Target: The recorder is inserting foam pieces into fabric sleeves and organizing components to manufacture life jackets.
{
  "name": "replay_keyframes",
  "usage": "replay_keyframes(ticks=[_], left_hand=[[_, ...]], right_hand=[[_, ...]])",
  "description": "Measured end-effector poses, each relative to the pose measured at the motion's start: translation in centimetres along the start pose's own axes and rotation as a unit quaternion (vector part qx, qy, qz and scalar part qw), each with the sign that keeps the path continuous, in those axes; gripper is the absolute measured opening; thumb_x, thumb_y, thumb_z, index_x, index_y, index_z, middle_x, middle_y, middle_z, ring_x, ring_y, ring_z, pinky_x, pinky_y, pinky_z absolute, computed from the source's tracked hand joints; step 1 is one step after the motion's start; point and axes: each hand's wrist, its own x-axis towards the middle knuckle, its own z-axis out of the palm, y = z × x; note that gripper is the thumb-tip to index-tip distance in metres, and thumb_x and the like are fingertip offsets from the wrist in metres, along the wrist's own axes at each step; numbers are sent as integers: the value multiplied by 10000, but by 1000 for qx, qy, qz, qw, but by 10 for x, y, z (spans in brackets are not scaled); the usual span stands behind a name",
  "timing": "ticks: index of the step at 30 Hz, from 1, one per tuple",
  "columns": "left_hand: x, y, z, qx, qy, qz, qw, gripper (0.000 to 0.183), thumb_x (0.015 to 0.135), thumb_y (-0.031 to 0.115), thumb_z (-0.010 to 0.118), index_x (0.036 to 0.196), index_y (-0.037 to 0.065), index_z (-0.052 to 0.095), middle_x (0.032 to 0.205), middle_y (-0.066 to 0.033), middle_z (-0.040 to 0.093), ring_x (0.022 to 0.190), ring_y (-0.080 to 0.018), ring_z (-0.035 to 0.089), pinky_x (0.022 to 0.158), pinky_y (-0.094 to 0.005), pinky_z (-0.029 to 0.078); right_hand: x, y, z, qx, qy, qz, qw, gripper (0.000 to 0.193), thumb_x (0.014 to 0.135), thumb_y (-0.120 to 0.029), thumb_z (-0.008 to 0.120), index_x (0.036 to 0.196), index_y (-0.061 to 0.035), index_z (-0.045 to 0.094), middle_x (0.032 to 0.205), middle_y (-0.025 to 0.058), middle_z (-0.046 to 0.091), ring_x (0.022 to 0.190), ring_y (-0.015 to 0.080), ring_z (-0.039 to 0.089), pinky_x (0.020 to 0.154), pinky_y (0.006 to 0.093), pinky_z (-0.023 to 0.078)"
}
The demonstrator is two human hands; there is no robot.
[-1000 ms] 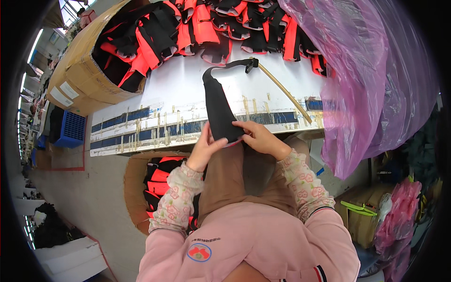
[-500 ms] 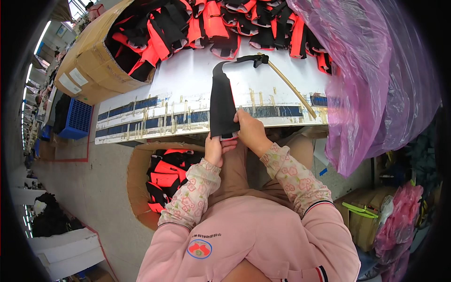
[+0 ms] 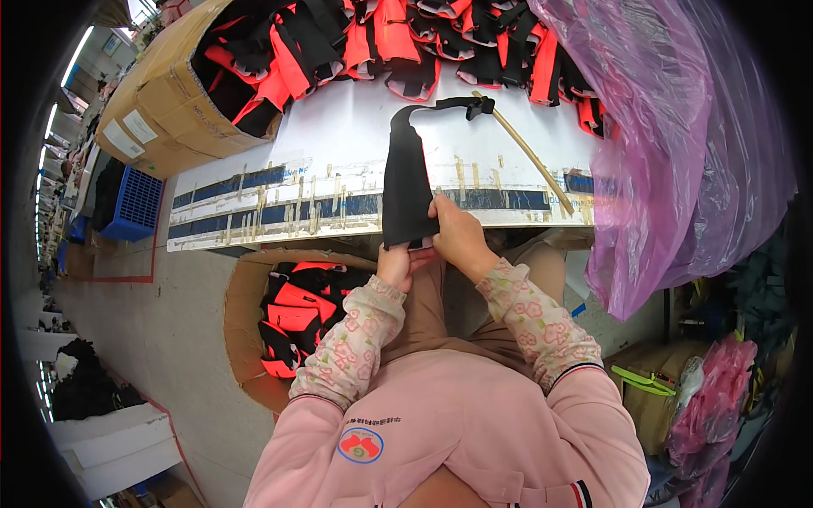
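Tapering black fabric piece (image 3: 407,190), flat, broad at near end, narrower at far end; thin red line along right edge. Pose: lengthwise, pointing away over the table (image 3: 339,152). Near end at front edge, held by left hand (image 3: 395,267) and right hand (image 3: 461,237). Narrow black strap (image 3: 421,108) curves rightward from far end to black buckle (image 3: 480,107).

Pink shirt (image 3: 457,398), near: one line of small dark characters (image 3: 373,420); below it, a blue-rimmed oval emblem (image 3: 361,445) with red figure, lettering too small to read. Cardboard box (image 3: 174,89), far left: two white labels (image 3: 125,138), print illegible; dark lettering beside. White tabletop (image 3: 347,118): blue lettering (image 3: 295,170), left and right.
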Motion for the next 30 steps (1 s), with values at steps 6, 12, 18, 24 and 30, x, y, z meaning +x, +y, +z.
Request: replay_keyframes(ticks=[6,12,18,24,30], left_hand=[[0,-2,0,-18,18,21,999,309,864,223,594,1088,21,528,908,-104,626,725,-238,645,678,-356,532],[3,-14,-9,-126,-100,-8,987,352,914,300,496,1186,76,484,1059,-98,591,826,-258,633,761,-390,521],[1,-8,12,-38,-25,50,998,348,943,325,421,1172,71,485,1036,-86,594,851,-220,623,703,-361,537],[-6,-7,19,-16,-20,60,998,294,936,269,461,1172,95,481,984,-54,591,784,-178,611,658,-339,543],[-4,-13,20,27,-7,59,998,276,953,181,367,1137,11,484,951,-129,606,729,-244,642,568,-318,538]], right_hand=[[6,8,4,-6,14,-43,999,287,648,44,564,879,-81,450,829,149,562,774,391,557,624,444,432],[9,5,3,-29,-3,-45,999,291,638,37,581,873,-75,451,819,147,561,788,379,561,634,432,435],[8,-5,-18,-61,-101,-41,992,314,685,-73,639,960,-79,488,869,142,578,816,368,561,676,433,445],[48,-42,-16,-88,85,-240,963,696,798,-411,592,1301,14,366,1294,238,418,1244,370,350,1028,420,288],[73,13,38,-198,35,-238,950,781,830,-550,452,1315,52,338,1392,217,308,1319,331,247,1085,422,186]])
